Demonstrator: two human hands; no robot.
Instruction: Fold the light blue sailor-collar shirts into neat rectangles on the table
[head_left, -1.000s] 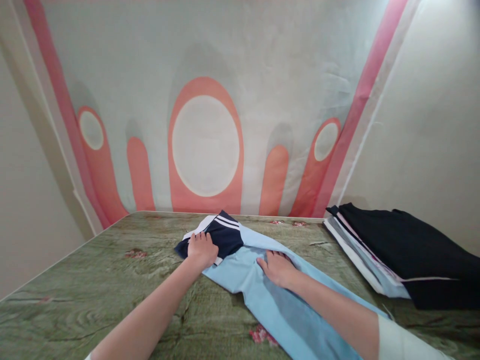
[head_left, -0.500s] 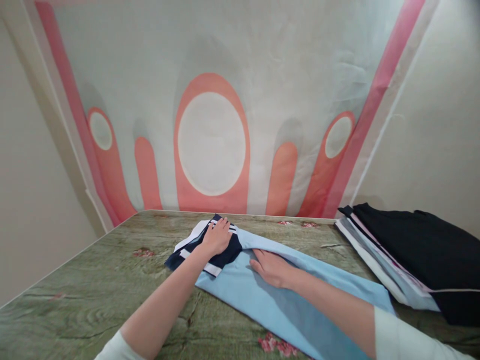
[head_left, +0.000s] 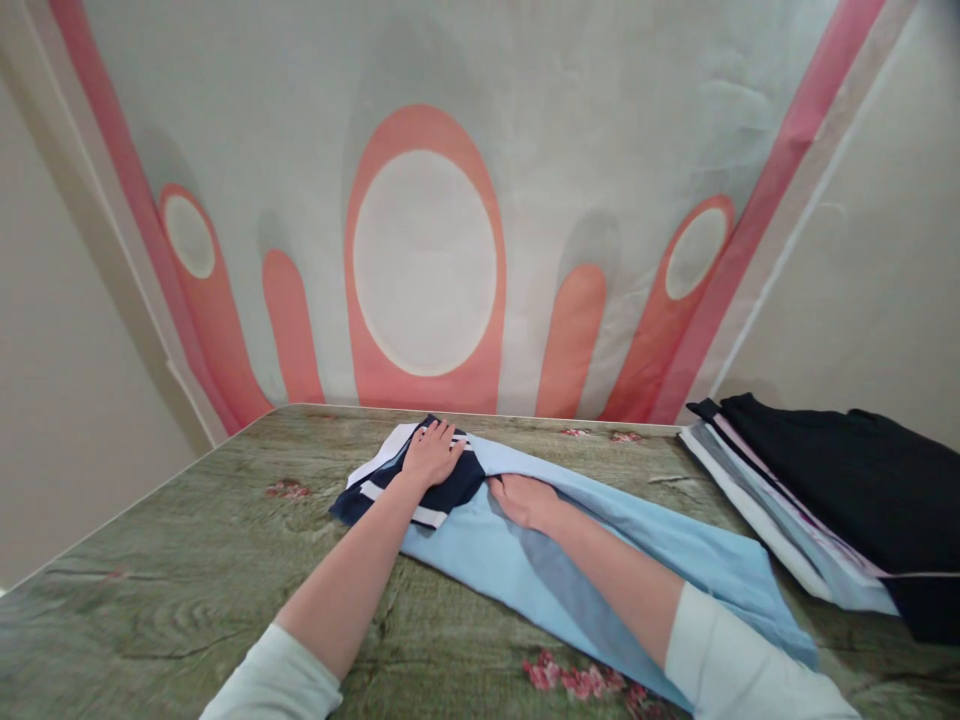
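A light blue garment (head_left: 457,560) with a navy collar-like piece (head_left: 469,485) edged in white stripes lies on the table, folded lengthwise and slanting toward the lower right. On the navy piece rests my left hand (head_left: 433,455), palm down, fingers spread. My right hand (head_left: 525,500) lies on the light blue cloth just right of the navy piece, beside a long fold. Its fingers are stretched out with the tips partly hidden at that fold, and the thumb lies a little apart from them.
A stack of folded clothes (head_left: 840,470), black on top with white, grey and pink layers below, sits at the table's right. The wood-patterned tabletop (head_left: 187,560) with printed pink flowers ends at a wall panel (head_left: 637,120) painted with pink shapes.
My right hand has slid left along the cloth, closer to the navy piece. My left hand stays on the navy piece. The camera view has shifted slightly.
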